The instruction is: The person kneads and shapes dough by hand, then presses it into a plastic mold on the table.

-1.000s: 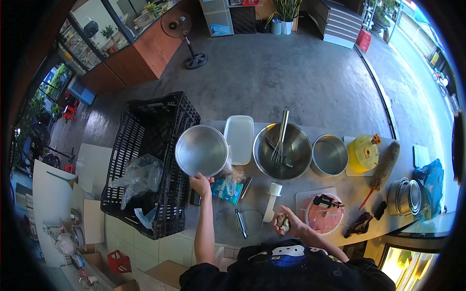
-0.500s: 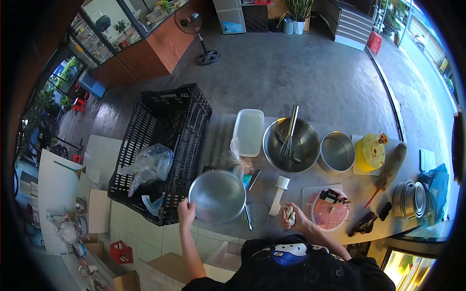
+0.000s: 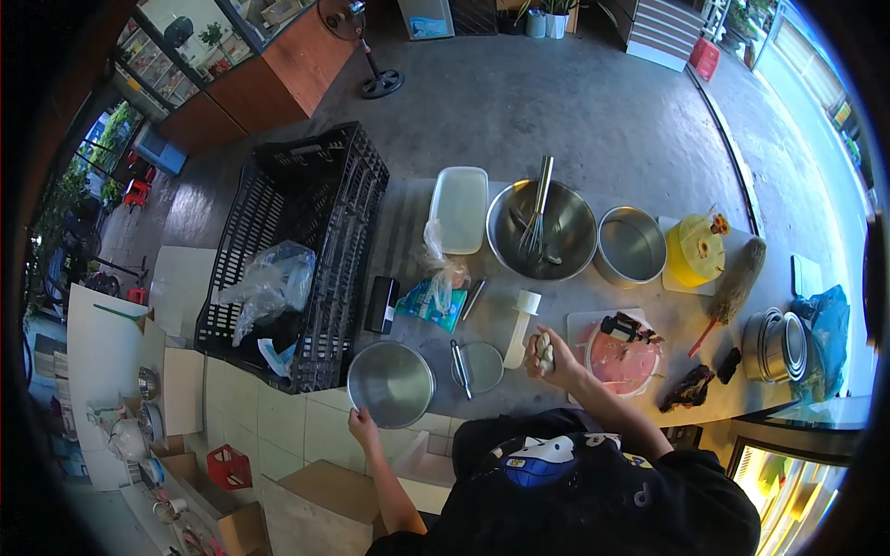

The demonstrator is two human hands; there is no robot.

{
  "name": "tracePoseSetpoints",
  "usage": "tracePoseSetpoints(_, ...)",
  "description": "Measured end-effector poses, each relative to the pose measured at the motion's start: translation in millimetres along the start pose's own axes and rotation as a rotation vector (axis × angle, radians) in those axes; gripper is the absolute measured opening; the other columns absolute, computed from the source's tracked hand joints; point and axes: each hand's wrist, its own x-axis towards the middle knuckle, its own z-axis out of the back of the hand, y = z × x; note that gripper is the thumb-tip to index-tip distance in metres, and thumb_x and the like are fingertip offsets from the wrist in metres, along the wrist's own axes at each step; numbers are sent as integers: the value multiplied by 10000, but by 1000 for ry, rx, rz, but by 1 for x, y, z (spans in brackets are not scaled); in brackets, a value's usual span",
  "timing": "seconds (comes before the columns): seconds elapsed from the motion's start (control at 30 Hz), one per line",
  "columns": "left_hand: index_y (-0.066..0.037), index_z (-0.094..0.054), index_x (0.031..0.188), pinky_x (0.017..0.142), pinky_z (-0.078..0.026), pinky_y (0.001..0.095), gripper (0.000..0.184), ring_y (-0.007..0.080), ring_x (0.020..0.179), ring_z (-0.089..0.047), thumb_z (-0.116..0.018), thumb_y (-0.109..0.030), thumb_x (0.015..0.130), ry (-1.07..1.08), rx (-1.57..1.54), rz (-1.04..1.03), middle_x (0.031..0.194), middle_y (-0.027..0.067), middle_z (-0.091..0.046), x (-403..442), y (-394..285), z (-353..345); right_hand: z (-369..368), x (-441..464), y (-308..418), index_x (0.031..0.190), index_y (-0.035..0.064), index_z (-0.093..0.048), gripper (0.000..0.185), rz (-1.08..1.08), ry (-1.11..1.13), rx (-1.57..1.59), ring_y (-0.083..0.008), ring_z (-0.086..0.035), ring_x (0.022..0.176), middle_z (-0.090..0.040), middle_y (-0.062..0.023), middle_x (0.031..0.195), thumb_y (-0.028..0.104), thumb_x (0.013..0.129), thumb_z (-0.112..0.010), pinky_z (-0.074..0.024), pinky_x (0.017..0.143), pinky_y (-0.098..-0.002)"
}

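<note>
Fingers of a person's left hand [image 3: 363, 427] pinched the near rim of a metal bowl [image 3: 391, 385], just right of the near corner of a black crate [image 3: 320, 306]. The right hand [image 3: 553, 363], well apart to the right of the crate, had its fingers curled around a pale lumpy item [image 3: 545, 351] too small to identify. Within a second, the bowl had come toward the person from beside the crate's right wall. The shift appeared to bring it into easier reach, away from the things farther along that wall. Its mouth faced up toward the camera; round in outline, it showed no long axis across the rim, while the axis through its depth seemed roughly upright. Whether its base touched the table [image 3: 400, 222] could not be told. Beyond the bowl, right of the crate, lay a black box [image 3: 381, 304] and a blue packet [image 3: 434, 304], more fully exposed after the move. Farther off, a white container [image 3: 459, 208] stretched lengthwise away from the person, right of the crate's far half, with a mixing bowl [image 3: 563, 232] farther right.
</note>
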Motion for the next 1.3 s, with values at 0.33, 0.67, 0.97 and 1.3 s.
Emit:
tracePoseSetpoints(0.33,-33,-533,981,729,-407,370,350,289,876,-486,-497,55,644,-82,316,-667,941,133,-490,-63,-128,-58,1,-6,-6,973,130,-507,287,65,-184,212,-184,-516,648,-540,-69,800,354,857,-370,-428,549,-320)
tracePoseSetpoints(0.67,-24,-549,926,713,-416,367,211,278,829,-486,-525,-35,717,381,288,-1029,832,111,-510,-30,-178,-183,7,-26,-18,580,119,-402,404,100,-320,100,-177,-368,334,-374,-20,465,456,787,-481,-296,324,-298)
tracePoseSetpoints(0.97,10,-449,1045,734,-426,368,349,315,874,-485,-550,-112,734,241,599,-909,924,173,-490,-13,-205,-223,18,-31,-7,627,107,-464,394,-82,-116,215,-166,-363,356,-414,-19,480,466,789,-468,-311,353,-288)
tracePoseSetpoints(1.3,89,-321,1074,686,-450,440,520,382,767,-557,-576,-118,671,590,634,-439,816,272,-554,-36,-180,-181,16,-26,-7,841,102,-508,439,-138,-226,219,-158,-413,417,-500,-35,620,527,784,-414,-383,454,-278)
